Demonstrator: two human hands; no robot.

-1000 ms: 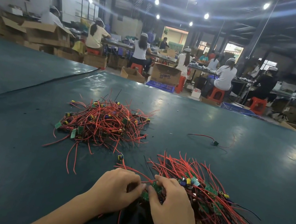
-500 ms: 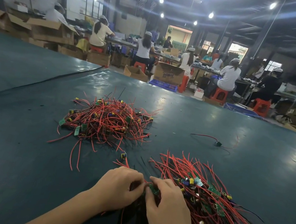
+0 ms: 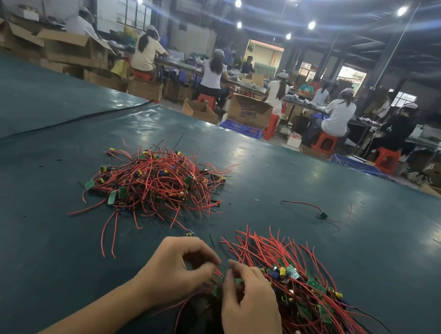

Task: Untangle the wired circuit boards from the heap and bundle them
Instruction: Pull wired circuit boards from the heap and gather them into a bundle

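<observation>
— On the worktop (image 3: 19,222), right at the person's front, what is being handled?
— One green circuit board (image 3: 238,281), at the left edge of the near pile (image 3: 321,310). The right hand (image 3: 246,311) has its fingers (image 3: 238,266) curled round it. The left hand (image 3: 178,272) curls its fingers just beside it, but whether they nip a wire I cannot tell.
— How much looks done?
— Perhaps half, at a guess. The near pile's wires lie combed roughly one way, so it seems sorted, though I see nothing tying it. The heap (image 3: 154,182) farther off is all tangle, neither hand on it, and one stray board (image 3: 320,215) lies well apart to the right.
— What's left?
— Working through that heap, then binding.
</observation>
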